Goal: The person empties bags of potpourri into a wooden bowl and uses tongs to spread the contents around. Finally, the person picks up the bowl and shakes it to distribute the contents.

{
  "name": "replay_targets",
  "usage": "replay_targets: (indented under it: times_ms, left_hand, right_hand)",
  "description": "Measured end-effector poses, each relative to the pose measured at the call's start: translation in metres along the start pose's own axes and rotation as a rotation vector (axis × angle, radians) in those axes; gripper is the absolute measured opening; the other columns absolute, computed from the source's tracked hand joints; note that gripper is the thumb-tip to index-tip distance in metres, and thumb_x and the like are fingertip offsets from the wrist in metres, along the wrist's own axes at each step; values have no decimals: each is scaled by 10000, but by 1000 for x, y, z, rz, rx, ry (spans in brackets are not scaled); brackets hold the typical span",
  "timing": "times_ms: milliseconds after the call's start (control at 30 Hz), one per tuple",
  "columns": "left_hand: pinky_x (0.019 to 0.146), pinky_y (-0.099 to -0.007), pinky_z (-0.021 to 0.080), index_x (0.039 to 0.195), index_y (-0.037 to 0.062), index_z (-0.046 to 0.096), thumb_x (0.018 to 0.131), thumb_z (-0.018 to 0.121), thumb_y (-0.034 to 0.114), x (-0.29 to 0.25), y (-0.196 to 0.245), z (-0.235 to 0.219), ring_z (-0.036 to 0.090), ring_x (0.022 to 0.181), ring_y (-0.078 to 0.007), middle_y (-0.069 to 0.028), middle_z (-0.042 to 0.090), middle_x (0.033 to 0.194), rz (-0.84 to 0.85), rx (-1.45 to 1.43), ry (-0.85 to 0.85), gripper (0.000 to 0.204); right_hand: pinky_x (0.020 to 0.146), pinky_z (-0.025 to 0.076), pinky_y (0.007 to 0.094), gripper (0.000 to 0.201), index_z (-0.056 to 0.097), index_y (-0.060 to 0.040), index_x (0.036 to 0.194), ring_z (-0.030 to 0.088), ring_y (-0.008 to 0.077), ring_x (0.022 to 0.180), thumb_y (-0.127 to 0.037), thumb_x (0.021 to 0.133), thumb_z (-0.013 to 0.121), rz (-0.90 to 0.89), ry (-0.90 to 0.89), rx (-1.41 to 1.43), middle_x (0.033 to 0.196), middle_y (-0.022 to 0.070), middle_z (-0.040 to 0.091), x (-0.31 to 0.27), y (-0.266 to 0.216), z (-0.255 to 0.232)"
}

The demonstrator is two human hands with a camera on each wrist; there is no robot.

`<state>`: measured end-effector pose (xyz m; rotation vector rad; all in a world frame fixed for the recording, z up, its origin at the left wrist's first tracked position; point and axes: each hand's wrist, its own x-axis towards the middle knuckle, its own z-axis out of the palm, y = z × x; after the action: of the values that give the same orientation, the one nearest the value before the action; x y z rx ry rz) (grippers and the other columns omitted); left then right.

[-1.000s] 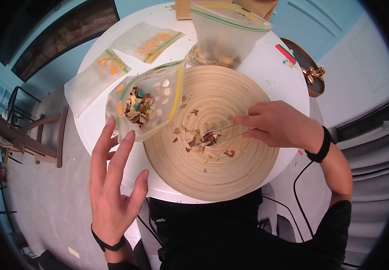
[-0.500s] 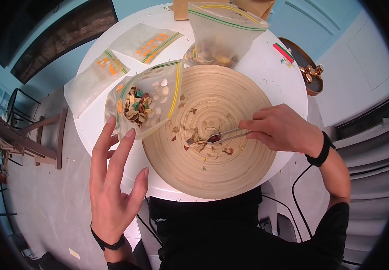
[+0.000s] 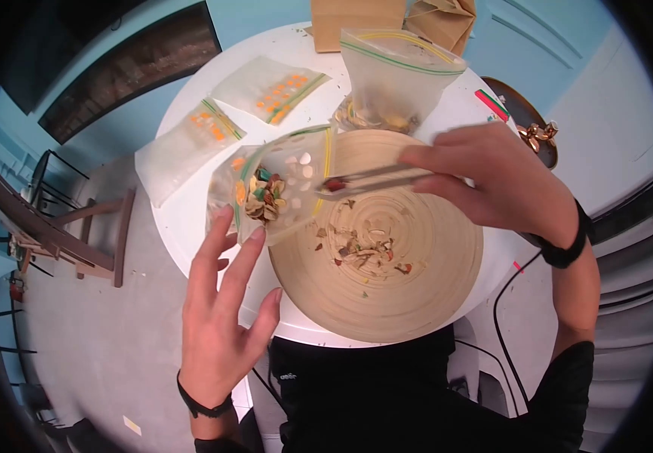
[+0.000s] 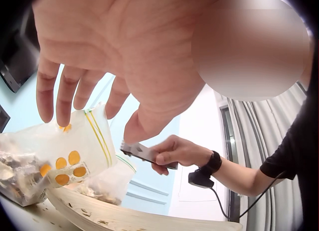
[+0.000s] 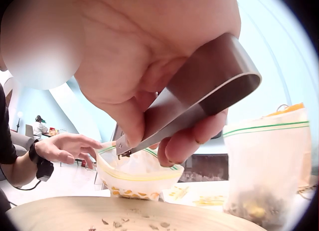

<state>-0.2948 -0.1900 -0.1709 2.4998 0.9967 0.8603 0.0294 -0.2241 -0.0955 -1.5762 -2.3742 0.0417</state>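
My right hand [image 3: 496, 177] pinches metal tongs [image 3: 387, 178], whose tips hold dark red pieces at the mouth of an open zip bag [image 3: 296, 192]. Dried petals in brown, cream and green [image 3: 264, 204] lie inside that bag. My left hand [image 3: 224, 317] has its fingers spread, with two fingertips at the bag's near edge. Below the tongs, a round wooden plate [image 3: 371, 317] bears scattered dried bits [image 3: 368, 253]. In the right wrist view the tongs [image 5: 199, 86] are bent metal, gripped between thumb and fingers.
Behind the plate stands a larger zip bag [image 3: 394, 83] with dried pieces at its bottom. Two flat bags [image 3: 262, 87] with orange marks lie at the back left of the white table [image 3: 183, 245]. Brown paper bags [image 3: 356, 23] stand at the back; a red-green strip lies at the right.
My right hand has lifted the tongs with red pieces off the plate and moved them up and left to the bag. The head view has shifted; my left hand stays at the bag's edge.
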Motion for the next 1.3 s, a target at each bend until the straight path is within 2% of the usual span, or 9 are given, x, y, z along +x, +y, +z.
replay_targets:
  times_ms: [67, 233, 333, 433, 567, 767, 1100, 1200, 1300]
  left_hand:
    - [1008, -453, 502, 1419, 96, 574, 778, 730, 31, 0, 1, 1, 534, 1310, -389, -215, 419, 1552, -1, 7, 2, 663]
    - [1045, -465, 479, 1422, 95, 565, 775, 712, 27, -1, 4, -2, 550, 1277, -380, -204, 425, 1551, -35, 1, -7, 667]
    - [979, -445, 524, 1430, 103, 566, 790, 756, 45, -1, 0, -3, 521, 1336, -394, -227, 397, 1560, 0, 22, -17, 670]
    - [964, -438, 523, 1413, 100, 584, 775, 751, 27, 0, 0, -1, 560, 1267, -384, -215, 400, 1560, 8, 3, -2, 664]
    - [940, -432, 526, 1408, 95, 589, 754, 743, 0, 2, 1, 4, 579, 1223, -368, -205, 408, 1556, 30, 1, 24, 678]
    - [929, -425, 530, 1403, 91, 592, 747, 738, -11, 3, 3, 5, 582, 1220, -368, -203, 412, 1555, 19, 22, 22, 680]
    - [928, -428, 533, 1403, 95, 594, 750, 734, -6, 1, 1, 5, 587, 1215, -372, -199, 421, 1550, 29, 18, 35, 675]
    - [939, -433, 530, 1408, 102, 592, 750, 738, -2, 1, 0, 5, 587, 1214, -372, -201, 419, 1551, 30, 4, 31, 682]
    - [950, -436, 527, 1412, 105, 589, 750, 745, 4, 3, -2, 1, 587, 1213, -371, -205, 419, 1550, 46, 24, 19, 687]
  right_hand:
    - [597, 469, 431, 237, 724, -86, 1098, 622, 333, 653, -200, 895, 678, -173, 124, -56, 674, 118, 614, 25, 0, 15]
    - [647, 480, 444, 251, 708, -99, 1125, 641, 331, 716, -219, 913, 649, -162, 42, -131, 730, 122, 631, 36, -6, 23]
    - [632, 481, 430, 273, 701, -94, 1144, 641, 317, 725, -210, 897, 682, -46, 67, -22, 753, 112, 631, 3, -8, 12]
    - [645, 491, 410, 343, 697, -85, 1167, 626, 308, 716, -182, 843, 759, 211, -97, -11, 747, 96, 615, -40, -8, 13]
    - [648, 496, 410, 339, 697, -75, 1166, 635, 288, 735, -194, 853, 756, 209, -262, 23, 759, 75, 616, -66, -2, 38]
    - [653, 508, 400, 301, 703, -90, 1152, 650, 271, 753, -196, 872, 735, 181, -300, -5, 758, 66, 621, -63, -5, 47]
    - [595, 491, 396, 265, 719, -93, 1118, 644, 274, 672, -181, 869, 736, 165, -252, -27, 694, 65, 608, -71, -4, 48]
    - [594, 481, 405, 263, 724, -81, 1103, 638, 284, 674, -177, 860, 742, 237, -217, 3, 694, 81, 607, -71, -7, 34]
    - [579, 463, 418, 277, 728, -71, 1099, 626, 302, 648, -163, 838, 756, 230, -82, -27, 692, 96, 616, -58, -13, 8]
